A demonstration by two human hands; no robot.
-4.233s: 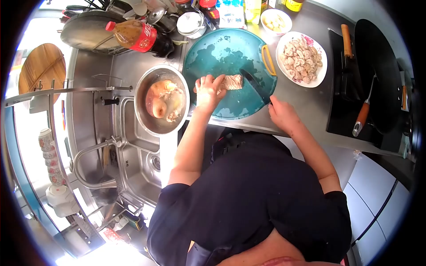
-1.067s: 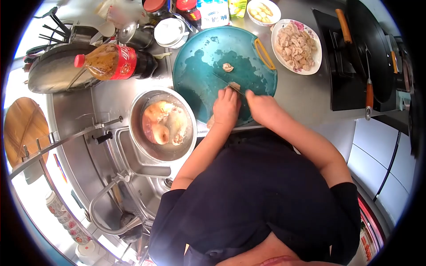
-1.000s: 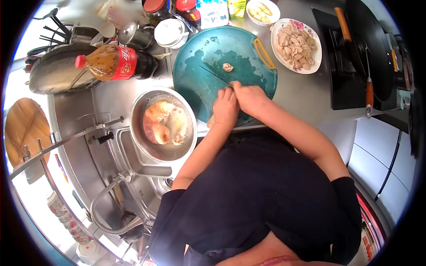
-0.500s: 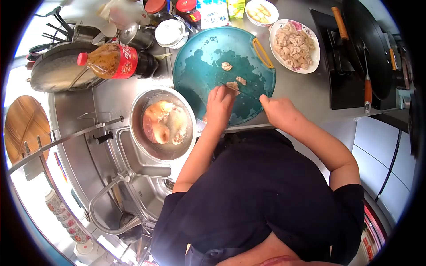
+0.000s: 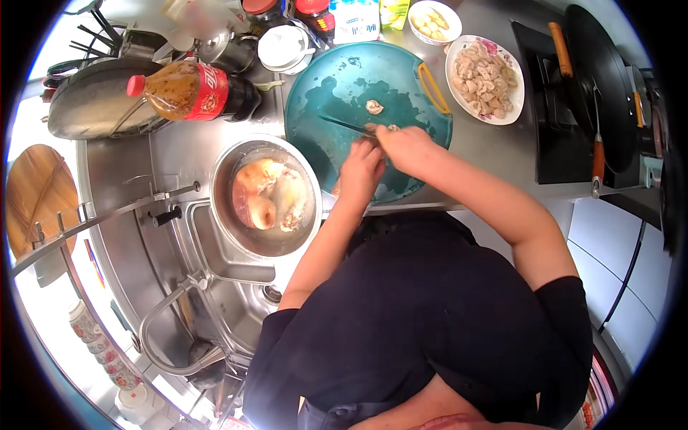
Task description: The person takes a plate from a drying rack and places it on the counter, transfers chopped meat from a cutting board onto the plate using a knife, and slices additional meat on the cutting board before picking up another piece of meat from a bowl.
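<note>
My right hand [image 5: 407, 149] is closed around a knife [image 5: 345, 125], whose dark blade points left across the round green cutting board [image 5: 309, 147]. Just below the blade, the fingers of my left hand [image 5: 362, 168] are curled down on a piece of meat, mostly hidden by both hands. The hands are close together at the board's lower middle. Above them a small pale piece of meat [image 5: 374, 107] lies by itself on the wet board.
A metal bowl [image 5: 218, 222] of water with large meat pieces stands left, by the sink [image 5: 233, 308]. Cut meat fills a flowered plate [image 5: 522, 86] at right, near a small bowl of pale cloves [image 5: 435, 23]. A cola bottle [image 5: 204, 92] stands upper left; a wok [image 5: 595, 86] sits right.
My right hand has moved left and up, close above my left hand. The knife blade has swung out leftward over the board. The view has shifted slightly.
</note>
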